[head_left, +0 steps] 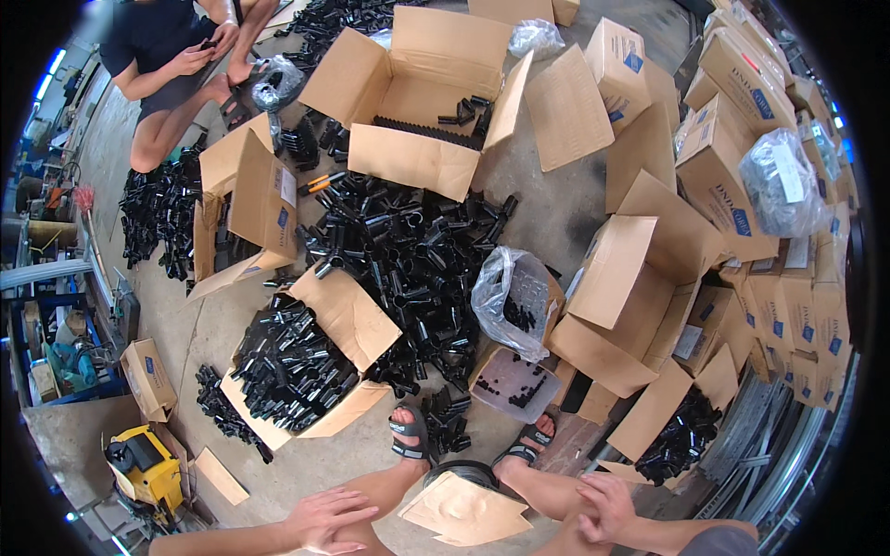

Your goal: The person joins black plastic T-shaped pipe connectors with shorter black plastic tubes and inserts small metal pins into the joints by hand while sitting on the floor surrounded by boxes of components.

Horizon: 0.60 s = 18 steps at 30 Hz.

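My left hand (332,517) rests on my left knee with its fingers stretched out, holding nothing. On my right knee lies my right hand (607,510), also without anything in it, its fingers loosely apart. A flat piece of cardboard (465,510) lies between my legs over a dark round object. Just beyond my feet, a small group of black tube fittings (447,419) sits on the floor. A large pile of the same black fittings (417,250) spreads farther out. Left of my feet, an open carton (324,422) is heaped with black fittings (292,371).
A clear plastic tub (519,389) holds small black parts, beside a plastic-lined box (556,301). Open cartons stand at the right (593,343) and far middle (399,157). Stacked cartons (732,185) line the right. A yellow machine (148,468) stands lower left. Another person (167,65) sits far left.
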Each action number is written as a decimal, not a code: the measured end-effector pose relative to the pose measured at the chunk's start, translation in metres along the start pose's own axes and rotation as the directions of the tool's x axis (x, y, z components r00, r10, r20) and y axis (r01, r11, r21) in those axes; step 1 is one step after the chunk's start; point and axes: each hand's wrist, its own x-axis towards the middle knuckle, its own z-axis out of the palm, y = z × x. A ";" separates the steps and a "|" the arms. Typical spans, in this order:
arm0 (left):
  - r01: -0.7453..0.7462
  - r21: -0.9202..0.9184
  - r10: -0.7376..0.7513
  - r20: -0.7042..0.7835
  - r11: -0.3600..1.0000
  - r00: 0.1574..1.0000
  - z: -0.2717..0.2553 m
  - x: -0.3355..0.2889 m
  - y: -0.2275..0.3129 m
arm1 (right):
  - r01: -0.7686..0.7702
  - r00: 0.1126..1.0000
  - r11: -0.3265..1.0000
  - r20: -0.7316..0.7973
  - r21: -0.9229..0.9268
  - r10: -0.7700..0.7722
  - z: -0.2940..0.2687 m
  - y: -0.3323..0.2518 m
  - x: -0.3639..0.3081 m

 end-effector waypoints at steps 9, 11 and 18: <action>0.006 -0.093 0.004 0.104 0.996 0.995 0.040 -0.027 0.035 | -0.038 0.979 0.998 0.204 0.054 0.026 0.012 -0.045 -0.010; 0.015 -0.174 -0.009 0.036 0.985 0.999 0.056 -0.026 0.047 | -0.051 0.961 0.997 0.274 0.062 0.032 0.018 -0.052 -0.008; 0.063 -0.270 -0.037 0.102 0.961 0.994 0.062 -0.025 0.053 | -0.167 0.974 0.976 0.176 0.139 0.142 0.035 -0.093 0.045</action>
